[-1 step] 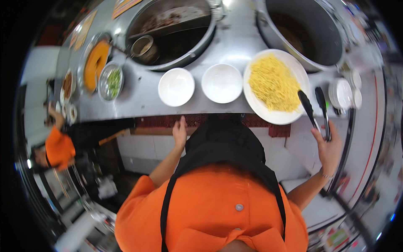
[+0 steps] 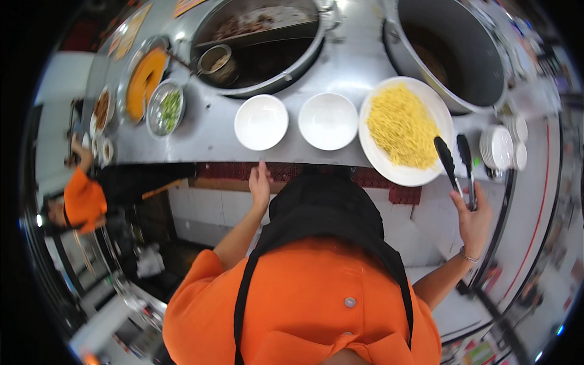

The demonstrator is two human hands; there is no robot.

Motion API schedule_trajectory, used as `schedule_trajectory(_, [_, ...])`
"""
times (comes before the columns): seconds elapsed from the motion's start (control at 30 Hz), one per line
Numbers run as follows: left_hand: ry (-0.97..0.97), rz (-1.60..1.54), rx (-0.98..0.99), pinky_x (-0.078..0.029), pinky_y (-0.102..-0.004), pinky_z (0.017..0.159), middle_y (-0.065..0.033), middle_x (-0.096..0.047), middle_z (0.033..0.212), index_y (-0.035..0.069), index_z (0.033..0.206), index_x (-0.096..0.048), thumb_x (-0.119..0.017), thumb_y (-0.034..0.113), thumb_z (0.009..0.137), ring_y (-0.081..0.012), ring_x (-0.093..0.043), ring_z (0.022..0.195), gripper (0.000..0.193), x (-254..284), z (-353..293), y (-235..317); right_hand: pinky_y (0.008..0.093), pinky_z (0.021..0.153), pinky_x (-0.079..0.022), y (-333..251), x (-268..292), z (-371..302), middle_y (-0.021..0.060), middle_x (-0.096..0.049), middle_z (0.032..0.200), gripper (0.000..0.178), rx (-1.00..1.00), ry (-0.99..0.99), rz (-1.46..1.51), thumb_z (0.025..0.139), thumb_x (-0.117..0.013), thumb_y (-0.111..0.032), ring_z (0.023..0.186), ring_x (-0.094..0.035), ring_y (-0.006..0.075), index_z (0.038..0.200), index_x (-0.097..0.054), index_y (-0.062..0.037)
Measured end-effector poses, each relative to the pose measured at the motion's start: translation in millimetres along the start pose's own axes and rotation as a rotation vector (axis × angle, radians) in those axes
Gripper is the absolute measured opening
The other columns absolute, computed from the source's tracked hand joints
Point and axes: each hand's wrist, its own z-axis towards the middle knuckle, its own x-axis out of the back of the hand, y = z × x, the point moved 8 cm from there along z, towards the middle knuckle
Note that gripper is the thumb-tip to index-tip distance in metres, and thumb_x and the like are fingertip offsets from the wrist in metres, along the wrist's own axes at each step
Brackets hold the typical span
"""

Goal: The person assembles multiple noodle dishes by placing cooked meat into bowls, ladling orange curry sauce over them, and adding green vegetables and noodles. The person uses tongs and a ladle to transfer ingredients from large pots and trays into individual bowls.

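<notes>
My right hand [image 2: 473,222] grips the metal handles of a pair of tongs [image 2: 455,164] with black tips. The tong arms are spread, with nothing between them, and their tips are by the right rim of a large white plate [image 2: 382,169]. A heap of yellow noodles [image 2: 401,126] covers much of that plate. Two white bowls stand in a row to its left: a nearer-to-plate bowl [image 2: 328,121] and a left bowl [image 2: 261,123], both with nothing in them. Just below the left bowl, at the counter's front edge, my left hand [image 2: 260,185] is held loosely open and holds nothing.
Behind the bowls stand a divided pot [image 2: 286,76] of dark liquid with a strainer [image 2: 215,61], and a deep grey pot [image 2: 496,73]. Chopped greens [image 2: 170,111] and orange sauce [image 2: 143,82] sit at left. Stacked white dishes [image 2: 497,147] stand right. A co-worker [image 2: 85,204] is far left.
The counter and its dishes appear slightly farther right in the picture. My right hand still grips the tongs, and my left hand remains by the counter edge.
</notes>
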Motion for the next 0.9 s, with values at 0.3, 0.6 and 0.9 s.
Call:
schedule_trajectory(0.3, [0.062, -0.574, 0.064, -0.057, -0.0376, 0.07, -0.019, -0.049, 0.122, -0.007, 0.13, -0.035, -0.063, 0.033, 0.091, -0.027, -0.061, 0.096, 0.063, -9.7, 6.2, 79.7, 0.0281, 0.073, -0.05, -78.0, -66.4, 65.9, 0.0145, -0.067, 0.099, 0.05, 0.271, -0.123, 0.433, 0.088, -0.07, -0.025, 0.083, -0.061, 0.0139, 0.124, -0.055, 0.0067])
schedule_trajectory(0.6, [-0.136, -0.556, -0.017, -0.061, -0.0396, 0.071, -0.0191, -0.053, 0.121, -0.006, 0.137, -0.032, -0.058, 0.012, 0.092, -0.0288, -0.063, 0.099, 0.055, -7.0, 17.0, 85.4, 0.0477, 0.073, -0.05, -417.4, -234.7, 164.8, 0.029, -0.065, 0.082, 0.071, 0.896, -0.108, 0.005, 0.079, -0.062, -0.063, 0.083, -0.063, 0.0457, 0.088, -0.063, 0.0068])
schedule_trajectory(0.9, [-0.386, -0.645, 0.204, -0.055, -0.0302, 0.07, -0.0159, -0.057, 0.117, -0.002, 0.137, -0.039, -0.047, -0.005, 0.073, -0.0237, -0.062, 0.099, 0.064, 81.0, 22.6, 73.9, 0.0424, 0.092, -0.047, -590.4, -312.3, 174.2, 0.0168, -0.063, 0.117, 0.061, 0.92, 0.375, -0.541, 0.081, -0.067, -0.05, 0.107, -0.06, 0.0332, 0.116, -0.061, -0.0006])
